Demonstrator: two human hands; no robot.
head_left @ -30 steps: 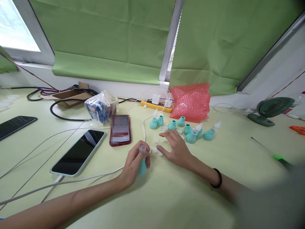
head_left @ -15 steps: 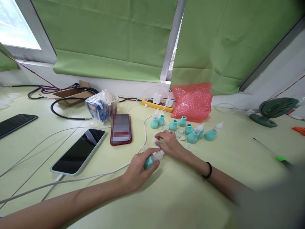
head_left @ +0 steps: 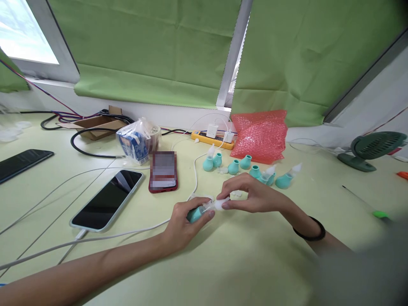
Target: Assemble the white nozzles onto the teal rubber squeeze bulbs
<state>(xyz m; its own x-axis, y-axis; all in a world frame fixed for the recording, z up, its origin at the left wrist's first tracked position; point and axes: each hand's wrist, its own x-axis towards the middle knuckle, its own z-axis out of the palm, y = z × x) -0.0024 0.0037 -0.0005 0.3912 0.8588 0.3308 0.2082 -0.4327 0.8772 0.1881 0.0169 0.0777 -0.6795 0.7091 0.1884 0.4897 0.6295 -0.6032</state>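
My left hand [head_left: 185, 223] is closed around a teal rubber bulb [head_left: 194, 215] that lies on its side, with a clear plastic piece [head_left: 207, 206] fitted at its mouth. Between the thumb and fingers of my right hand [head_left: 245, 193] is a small white tip [head_left: 219, 204], held against or just in front of the clear piece; I cannot tell whether they are joined. Beyond my hands stand several teal bulbs [head_left: 233, 167], some open-mouthed. A few carry a clear or white nozzle, such as the tilted bulb [head_left: 282, 181] at the right. Small clear parts [head_left: 236, 194] lie partly hidden behind my right hand.
To the left lie a phone on a cable [head_left: 106, 199], a red-cased phone [head_left: 163, 190] and a dark phone [head_left: 25, 163]. A yellow power strip [head_left: 199, 137] and a red bubble-wrap bag [head_left: 259, 136] sit at the back. Rightward are a green fan [head_left: 379, 144] and a green-handled screwdriver [head_left: 380, 214].
My right hand has pinched the white tip and brought it to the clear piece on the bulb, its wrist swinging rightward. My left hand keeps its hold, with little movement.
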